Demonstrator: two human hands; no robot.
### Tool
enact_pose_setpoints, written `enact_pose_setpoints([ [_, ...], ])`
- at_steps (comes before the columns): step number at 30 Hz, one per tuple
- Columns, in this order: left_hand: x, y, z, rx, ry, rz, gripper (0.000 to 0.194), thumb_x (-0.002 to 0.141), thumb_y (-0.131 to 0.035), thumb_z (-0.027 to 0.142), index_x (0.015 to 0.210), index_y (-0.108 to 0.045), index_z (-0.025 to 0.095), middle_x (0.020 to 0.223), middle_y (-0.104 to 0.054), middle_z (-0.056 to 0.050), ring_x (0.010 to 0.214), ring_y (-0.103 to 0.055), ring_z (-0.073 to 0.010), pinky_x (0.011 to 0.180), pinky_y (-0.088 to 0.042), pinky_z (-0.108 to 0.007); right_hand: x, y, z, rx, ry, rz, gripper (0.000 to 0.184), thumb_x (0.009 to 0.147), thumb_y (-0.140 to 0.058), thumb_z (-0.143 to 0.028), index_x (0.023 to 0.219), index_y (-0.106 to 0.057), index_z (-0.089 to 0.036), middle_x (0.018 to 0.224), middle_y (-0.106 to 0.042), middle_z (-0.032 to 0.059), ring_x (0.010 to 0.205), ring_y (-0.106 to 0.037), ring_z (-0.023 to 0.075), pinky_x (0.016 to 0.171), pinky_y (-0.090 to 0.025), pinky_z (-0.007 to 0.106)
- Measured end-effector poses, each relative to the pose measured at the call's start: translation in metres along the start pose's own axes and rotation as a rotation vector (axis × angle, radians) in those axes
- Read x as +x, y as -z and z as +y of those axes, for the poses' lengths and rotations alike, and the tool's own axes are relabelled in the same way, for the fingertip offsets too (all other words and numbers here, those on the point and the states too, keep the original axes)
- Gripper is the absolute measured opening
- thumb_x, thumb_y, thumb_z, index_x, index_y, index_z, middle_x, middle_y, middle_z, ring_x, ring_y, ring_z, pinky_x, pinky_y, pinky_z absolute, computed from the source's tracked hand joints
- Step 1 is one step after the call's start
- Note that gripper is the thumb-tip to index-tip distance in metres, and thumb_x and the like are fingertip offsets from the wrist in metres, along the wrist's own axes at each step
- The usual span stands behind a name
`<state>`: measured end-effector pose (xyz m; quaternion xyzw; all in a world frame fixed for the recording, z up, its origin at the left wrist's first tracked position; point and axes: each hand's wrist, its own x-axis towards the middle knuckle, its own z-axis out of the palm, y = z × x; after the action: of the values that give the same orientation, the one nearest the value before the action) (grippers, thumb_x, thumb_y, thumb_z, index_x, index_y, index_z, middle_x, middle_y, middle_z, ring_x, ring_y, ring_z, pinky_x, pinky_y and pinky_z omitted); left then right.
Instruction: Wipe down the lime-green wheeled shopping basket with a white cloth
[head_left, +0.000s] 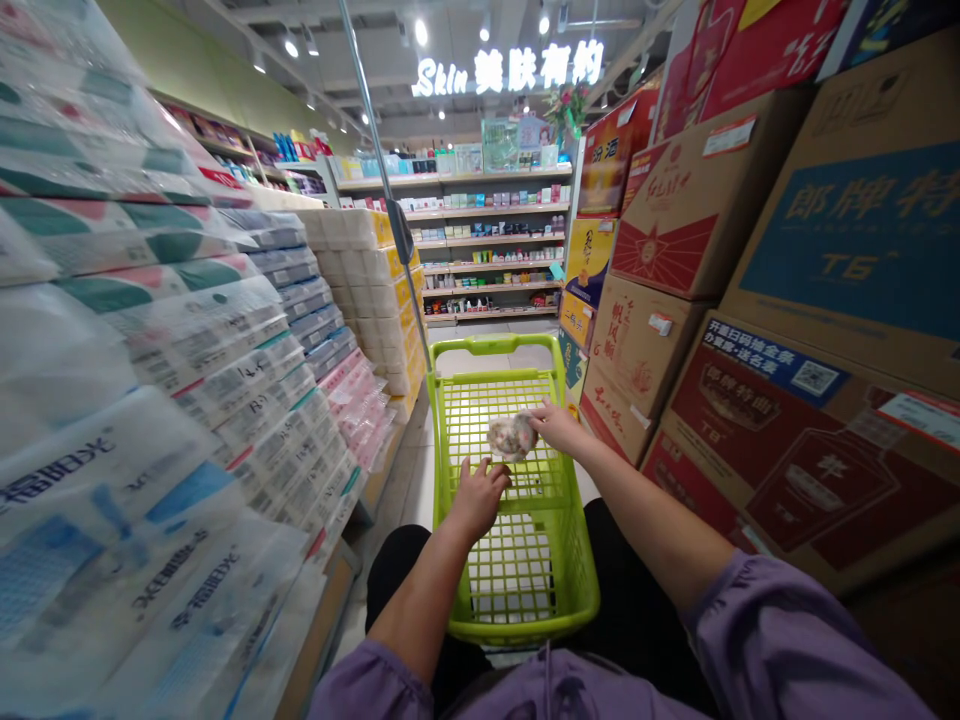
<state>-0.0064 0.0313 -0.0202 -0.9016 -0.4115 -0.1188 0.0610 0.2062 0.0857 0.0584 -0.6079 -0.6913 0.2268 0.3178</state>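
A lime-green plastic shopping basket on a trolley [487, 346] stands in front of me, its mesh floor showing. Over it, my right hand [555, 425] pinches a small crumpled packet in clear plastic [512, 436], pale with pinkish patches. Its contents cannot be made out. My left hand [478, 497] hangs just below the packet, inside the basket's rim, with its fingers loosely apart. It holds nothing and appears not to touch the packet. Purple sleeves cover both my upper arms.
Tall stacks of plastic-wrapped tissue packs [150, 400] line the left of the aisle. Cardboard liquor cartons [810, 300] are piled to the right. A thin metal pole [386, 180] rises from the trolley. Shelves of skincare products [487, 240] stand at the far end.
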Motion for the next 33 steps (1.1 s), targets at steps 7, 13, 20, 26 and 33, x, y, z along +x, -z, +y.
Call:
enact_pose_setpoints([
  [7, -0.002, -0.001, -0.001, -0.001, -0.007, 0.001, 0.033, 0.084, -0.045, 0.004, 0.105, -0.063, 0.023, 0.124, -0.061, -0.006, 0.125, -0.046, -0.0294, 0.108, -0.026, -0.065, 0.013, 0.019, -0.001, 0.215, -0.030, 0.132, 0.038, 0.089, -0.041, -0.029, 0.116, -0.065, -0.019, 0.099, -0.071, 0.0028, 0.089, -0.065, 0.0177, 0.082, -0.051, 0.029],
  [13, -0.002, -0.001, 0.000, -0.003, -0.003, -0.009, 0.035, 0.082, -0.047, 0.003, 0.107, -0.062, 0.023, 0.125, -0.060, -0.007, 0.126, -0.045, -0.0300, 0.108, -0.025, -0.065, 0.022, 0.027, -0.022, 0.281, 0.019, 0.123, 0.029, 0.083, -0.050, -0.027, 0.100, -0.071, -0.017, 0.081, -0.071, 0.0018, 0.074, -0.064, 0.0153, 0.073, -0.051, 0.025],
  [20, -0.002, -0.001, -0.001, 0.010, -0.003, -0.032, 0.036, 0.081, -0.048, 0.003, 0.107, -0.063, 0.023, 0.125, -0.060, -0.008, 0.126, -0.046, -0.0316, 0.107, -0.025, -0.066, 0.033, 0.044, -0.024, -0.210, -0.160, 0.176, 0.030, 0.091, -0.045, -0.029, 0.107, -0.068, -0.020, 0.104, -0.070, 0.0089, 0.099, -0.064, 0.0223, 0.085, -0.047, 0.030],
  [26, -0.001, 0.001, 0.001, 0.018, -0.006, -0.020, 0.037, 0.081, -0.048, 0.005, 0.110, -0.062, 0.023, 0.126, -0.059, -0.008, 0.126, -0.045, -0.0318, 0.106, -0.027, -0.065, 0.019, 0.033, -0.006, -0.562, -0.156, 0.036, 0.055, 0.083, -0.063, -0.036, 0.135, -0.051, -0.023, 0.143, -0.044, 0.0166, 0.131, -0.040, 0.0345, 0.103, -0.035, 0.048],
  [33, -0.001, -0.001, 0.000, 0.007, -0.004, -0.013, 0.037, 0.080, -0.048, 0.003, 0.109, -0.061, 0.023, 0.126, -0.060, -0.007, 0.125, -0.045, -0.0308, 0.107, -0.027, -0.065, -0.009, -0.002, 0.001, -0.520, 0.016, -0.211, 0.046, 0.075, -0.070, -0.030, 0.120, -0.062, -0.024, 0.138, -0.051, 0.0096, 0.131, -0.039, 0.0306, 0.108, -0.026, 0.043],
])
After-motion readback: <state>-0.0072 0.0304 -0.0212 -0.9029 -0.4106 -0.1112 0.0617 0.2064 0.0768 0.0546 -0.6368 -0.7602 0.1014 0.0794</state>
